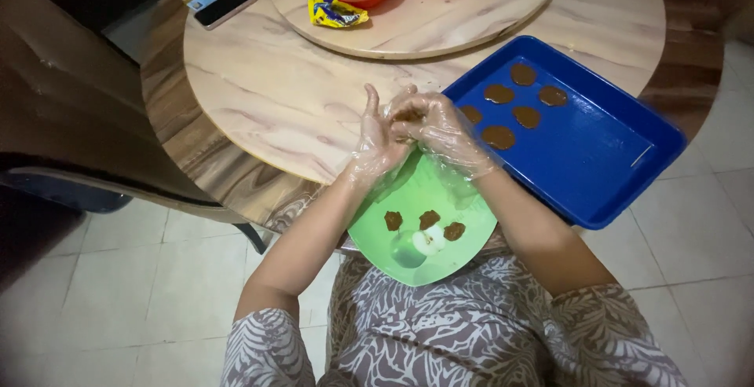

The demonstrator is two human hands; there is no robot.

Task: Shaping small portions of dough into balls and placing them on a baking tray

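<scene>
Green plate [463, 238] on lap held three brown lumps. Above it, gloved left hand [375, 137] and right hand [437, 126] pressed one brown dough lump [408, 114] between them; shaping step. Next: flatten evenly, set beside patties on blue tray [597, 159].

Both hands, in clear plastic gloves, meet over the table [259, 96] edge: left hand [373, 139] and right hand [436, 124] press a brown lump [408, 114] between them. Below sits a green plate [408, 198] with three brown pieces; beside it, a blue tray [597, 159] holding flattened discs.

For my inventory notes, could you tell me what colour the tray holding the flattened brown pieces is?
Blue tray, clearest in the head view.
</scene>
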